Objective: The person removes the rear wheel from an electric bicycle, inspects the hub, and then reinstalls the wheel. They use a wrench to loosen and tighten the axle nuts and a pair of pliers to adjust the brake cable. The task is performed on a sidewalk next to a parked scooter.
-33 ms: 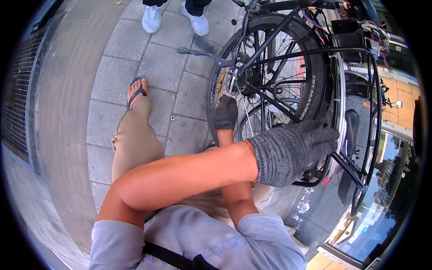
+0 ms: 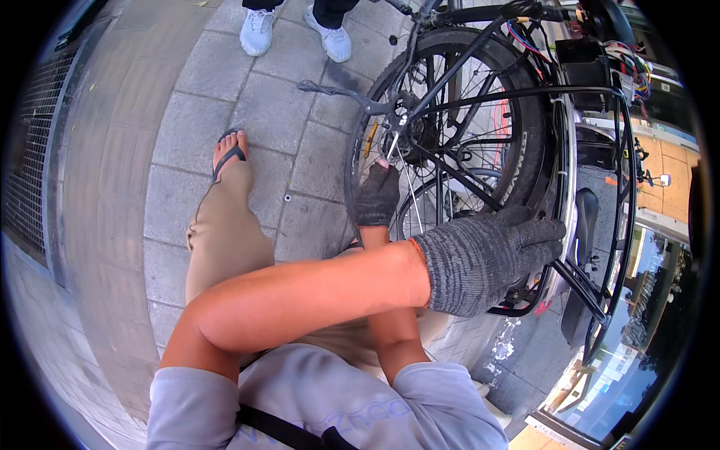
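Note:
My left hand (image 2: 484,262), in a dark grey knit glove, reaches across to the right. Its fingers are stretched out over the bicycle's black frame near the tyre, and the palm side is hidden. Lower than the wheel hub, my right hand (image 2: 377,196) wears a matching glove with a bare fingertip showing. It is closed on a slim silver tool (image 2: 392,142), whose far end reaches up to the hub (image 2: 403,124). The spoked wheel (image 2: 517,161) has a thick black tyre. A thin silver rod (image 2: 411,187) slants down beside my right hand.
A grey metal arm (image 2: 334,91) juts left from the hub. Loose coloured wires (image 2: 637,75) hang from a black box (image 2: 589,64) at the upper right. A person's light shoes (image 2: 257,31) stand at the top. A small nut-like ring (image 2: 287,198) lies on the paving.
The view has shifted slightly. My right hand sits a little lower, and the silver tool tilts a bit more to the right at its upper end. The left hand stays at the frame.

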